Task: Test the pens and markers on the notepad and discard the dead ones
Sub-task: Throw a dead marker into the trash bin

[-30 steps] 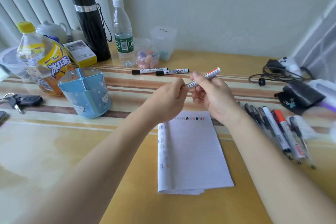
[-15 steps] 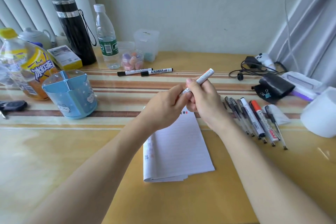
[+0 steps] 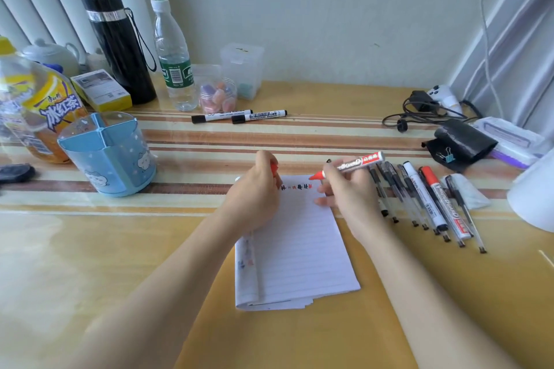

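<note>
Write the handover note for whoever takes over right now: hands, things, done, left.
The right hand grips the uncapped red marker, tip at the notepad's top edge; contact with the paper unclear.
The left hand holds the red cap at the notepad's top left corner.
A row of pens and markers lies on the desk right of the notepad; two black-capped markers lie farther back.
Done: black and red test marks along the top line.
Left: try this marker, recap it, sort it. Which of the others are tested cannot be told; no bin in view.
</note>
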